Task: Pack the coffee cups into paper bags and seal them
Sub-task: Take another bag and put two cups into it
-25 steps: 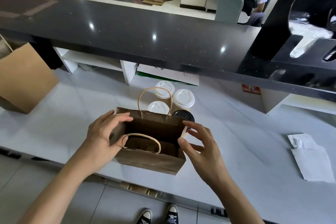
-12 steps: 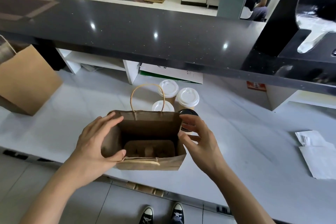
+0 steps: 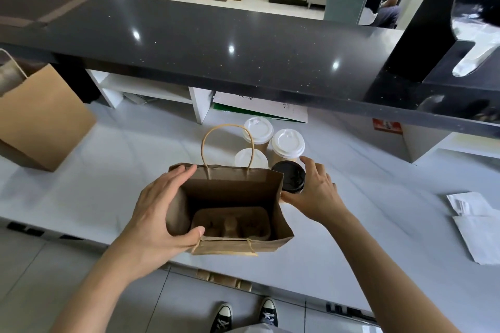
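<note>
1. The right hand (image 3: 315, 192) leaves the paper bag (image 3: 232, 189) and now curls around the black-lidded cup (image 3: 289, 180) beside it.
2. The bag's mouth gapes wider, showing the cup carrier (image 3: 230, 223) inside.

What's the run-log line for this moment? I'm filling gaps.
left hand holds paper bag open | right hand grips black-lidded cup | bag: cup tray only

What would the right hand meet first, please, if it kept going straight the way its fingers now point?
Probably the black-lidded paper cup: the right hand is curled round that cup's right side already. Past it in that line stands the open brown paper bag, though depth is hard to judge.
</note>
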### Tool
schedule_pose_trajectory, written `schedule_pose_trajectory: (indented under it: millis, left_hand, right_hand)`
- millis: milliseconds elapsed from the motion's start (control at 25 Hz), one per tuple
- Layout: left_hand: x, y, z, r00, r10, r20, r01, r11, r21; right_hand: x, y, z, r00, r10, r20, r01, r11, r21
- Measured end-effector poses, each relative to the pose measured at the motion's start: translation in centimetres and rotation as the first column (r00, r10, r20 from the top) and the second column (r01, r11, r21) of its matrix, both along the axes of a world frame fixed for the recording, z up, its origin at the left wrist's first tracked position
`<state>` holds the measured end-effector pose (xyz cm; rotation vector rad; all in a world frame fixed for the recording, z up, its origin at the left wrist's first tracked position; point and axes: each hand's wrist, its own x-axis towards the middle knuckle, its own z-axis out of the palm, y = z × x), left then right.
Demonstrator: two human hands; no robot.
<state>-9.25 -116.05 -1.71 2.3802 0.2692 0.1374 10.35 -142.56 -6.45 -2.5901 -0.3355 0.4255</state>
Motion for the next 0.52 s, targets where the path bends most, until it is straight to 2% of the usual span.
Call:
schedule_pose_trajectory:
  millis: [280, 520]
  left_hand:
    - [-0.3, 0.3, 0.1, 1.000, -0.026, -0.005, 0.026, 1.000, -0.009]
    - [-0.3, 0.4, 0.0, 0.999, -0.041, -0.003, 0.041, 0.999, -0.012]
  right_hand:
    - [0.4, 1.1, -1.6, 0.999, 0.010, 0.035, -0.010, 1.000, -0.009]
    - [-0.6, -0.2, -0.1, 0.996, -0.092, 0.014, 0.089, 0.986, 0.138]
